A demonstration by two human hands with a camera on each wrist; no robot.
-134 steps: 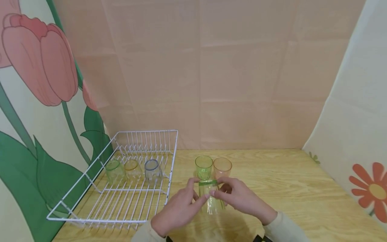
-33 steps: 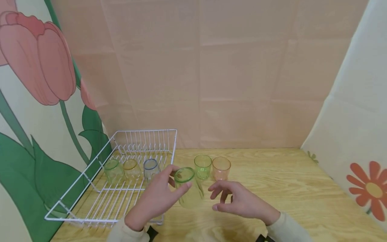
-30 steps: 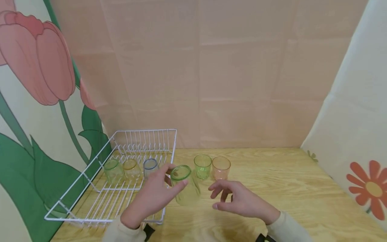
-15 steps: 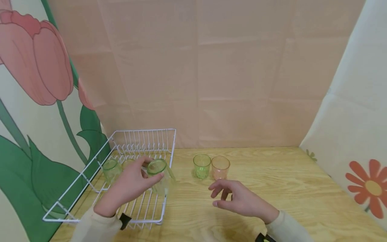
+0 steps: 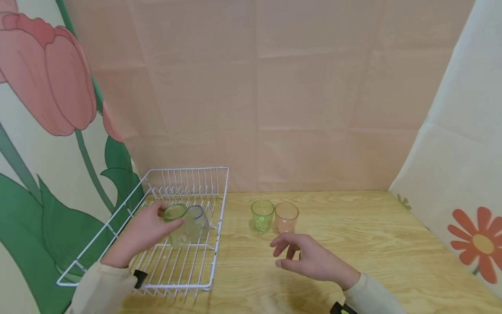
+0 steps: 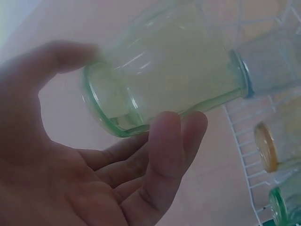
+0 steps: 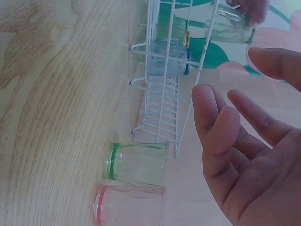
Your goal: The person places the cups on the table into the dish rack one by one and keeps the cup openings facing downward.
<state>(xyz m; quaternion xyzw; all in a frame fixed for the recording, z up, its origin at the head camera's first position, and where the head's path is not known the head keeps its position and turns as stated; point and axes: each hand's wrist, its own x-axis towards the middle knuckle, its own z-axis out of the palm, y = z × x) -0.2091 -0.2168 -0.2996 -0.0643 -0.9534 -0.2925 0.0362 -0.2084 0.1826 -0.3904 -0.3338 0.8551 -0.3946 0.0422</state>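
Over the wire rack, my left hand (image 5: 139,231) grips a green-tinted glass (image 5: 183,232) between thumb and fingers, around its thick green end. In the left wrist view this held glass (image 6: 174,70) overlaps a blue-rimmed glass (image 6: 270,63) in the rack. An amber-rimmed glass (image 6: 266,147) and a green-rimmed glass (image 6: 278,206) stand beside that one; in the head view my left hand hides both. My right hand (image 5: 311,257) hovers above the table, fingers loosely bent, with nothing in it. Nearest to it are a pink glass (image 5: 286,218) and a green glass (image 5: 262,216).
The white wire rack (image 5: 215,261) takes up the left of the wooden table (image 5: 353,235), its raised rim running along the sides. A plain pinkish backdrop (image 5: 306,109) closes off the back, and a flower-printed sheet (image 5: 462,174) hangs at the right.
Both hands were at the green-tinted glass at first. My left hand has since carried it leftward over the rack, past the blue-rimmed glass. The right hand has stayed nearly still over the last second.
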